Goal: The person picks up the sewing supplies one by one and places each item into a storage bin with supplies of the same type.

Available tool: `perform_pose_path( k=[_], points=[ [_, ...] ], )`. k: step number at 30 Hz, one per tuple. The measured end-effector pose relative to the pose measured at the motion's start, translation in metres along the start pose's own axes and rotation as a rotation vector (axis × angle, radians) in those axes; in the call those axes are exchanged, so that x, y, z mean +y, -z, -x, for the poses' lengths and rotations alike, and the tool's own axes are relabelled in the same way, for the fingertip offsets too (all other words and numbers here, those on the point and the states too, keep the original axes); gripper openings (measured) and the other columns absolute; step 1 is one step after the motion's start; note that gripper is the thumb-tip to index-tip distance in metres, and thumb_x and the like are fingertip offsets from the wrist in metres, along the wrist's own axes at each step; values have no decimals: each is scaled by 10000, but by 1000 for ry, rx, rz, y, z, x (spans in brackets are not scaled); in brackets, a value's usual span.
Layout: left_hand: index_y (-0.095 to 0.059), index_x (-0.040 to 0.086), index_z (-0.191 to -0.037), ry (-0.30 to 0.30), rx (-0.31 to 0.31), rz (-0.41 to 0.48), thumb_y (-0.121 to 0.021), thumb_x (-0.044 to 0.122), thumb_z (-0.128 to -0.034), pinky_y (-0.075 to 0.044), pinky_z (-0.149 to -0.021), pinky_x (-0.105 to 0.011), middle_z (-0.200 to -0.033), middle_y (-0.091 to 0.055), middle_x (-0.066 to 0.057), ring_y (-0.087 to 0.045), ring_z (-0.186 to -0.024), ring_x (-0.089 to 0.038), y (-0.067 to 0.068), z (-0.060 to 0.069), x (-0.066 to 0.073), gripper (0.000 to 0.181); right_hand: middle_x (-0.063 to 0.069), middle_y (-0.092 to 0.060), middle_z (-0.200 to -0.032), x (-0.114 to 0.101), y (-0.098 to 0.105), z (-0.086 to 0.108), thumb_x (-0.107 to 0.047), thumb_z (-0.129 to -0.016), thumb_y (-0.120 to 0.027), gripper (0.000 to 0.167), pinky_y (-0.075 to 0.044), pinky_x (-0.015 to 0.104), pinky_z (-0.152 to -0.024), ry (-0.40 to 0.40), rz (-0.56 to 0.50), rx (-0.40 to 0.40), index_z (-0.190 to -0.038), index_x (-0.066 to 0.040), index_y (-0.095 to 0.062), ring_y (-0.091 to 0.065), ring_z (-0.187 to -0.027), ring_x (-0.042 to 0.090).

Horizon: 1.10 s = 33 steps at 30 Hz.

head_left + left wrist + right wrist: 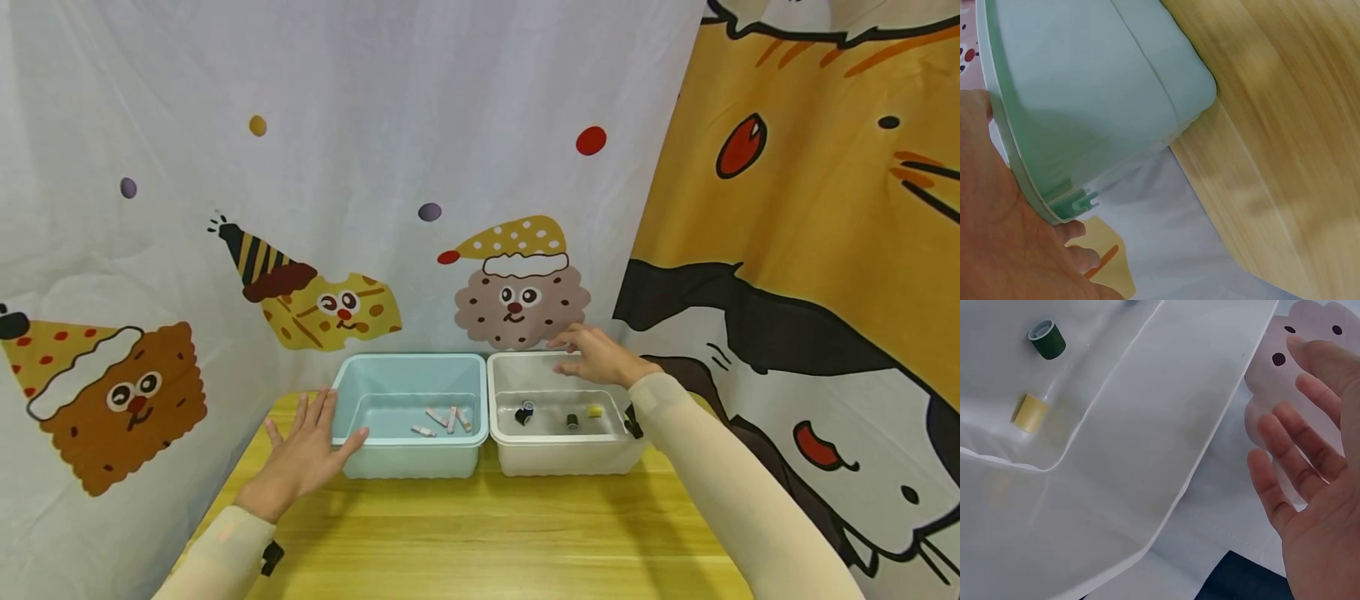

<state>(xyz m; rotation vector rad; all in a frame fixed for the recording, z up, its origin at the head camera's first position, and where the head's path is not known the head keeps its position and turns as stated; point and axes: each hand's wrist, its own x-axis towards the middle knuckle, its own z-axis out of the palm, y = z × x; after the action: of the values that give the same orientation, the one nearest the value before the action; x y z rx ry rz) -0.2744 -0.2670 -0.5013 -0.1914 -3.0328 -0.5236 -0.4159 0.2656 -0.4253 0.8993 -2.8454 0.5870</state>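
My left hand [298,457] rests its spread, straight fingers on the left rim of a light blue plastic bin [411,461]. In the left wrist view the palm lies along the rim of this bin [1104,75]. Several small pale sticks [423,431] lie on the bin's floor. Above the back of a white plastic bin [566,460] hovers my right hand [600,357], fingers loosely bent around nothing. Inside that bin are a green spool [1049,342], a yellow spool [1031,414] and dark pieces [524,413] that look like spools.
Both bins stand side by side on a yellow wood-grain table [480,533]. Behind them hangs a white curtain [375,100] printed with cartoon food. A cat-print cloth [810,208] hangs at the right.
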Motion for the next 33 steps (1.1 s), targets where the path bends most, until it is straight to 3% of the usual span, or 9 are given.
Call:
perform_pose_path(
  k=[17,26,33],
  points=[
    [-150,0,-1862,9,-3,6,-450,858,-1123,66,-1205,-1054,-1940,-94,-317,-39,-1783,-641,-2,-1,-1,1172,201,-730,-1514,-4,1,21,-238,-1070,-883,441,-663,612,-1080,17,2,5,-1481,-100,-800,-772,-1291,452],
    [-133,-1,-1865,9,-10,10,-449,859,-1123,79,-1202,-1053,-1951,-104,-282,-40,-1778,-648,-2,1,-1,1179,191,-694,-1583,-12,-1,44,-301,-1097,-854,447,-653,613,-1052,-1,10,10,-1514,-156,-786,-747,-1300,408],
    [-148,1,-1864,-1,1,18,-464,853,-1122,81,-1210,-1045,-1950,-124,-278,-32,-1783,-641,-1,1,-2,1173,124,-721,-1515,-20,-7,69,-312,-1115,-832,436,-656,578,-1059,7,9,35,-1524,-176,-770,-738,-1310,359]
  ],
)
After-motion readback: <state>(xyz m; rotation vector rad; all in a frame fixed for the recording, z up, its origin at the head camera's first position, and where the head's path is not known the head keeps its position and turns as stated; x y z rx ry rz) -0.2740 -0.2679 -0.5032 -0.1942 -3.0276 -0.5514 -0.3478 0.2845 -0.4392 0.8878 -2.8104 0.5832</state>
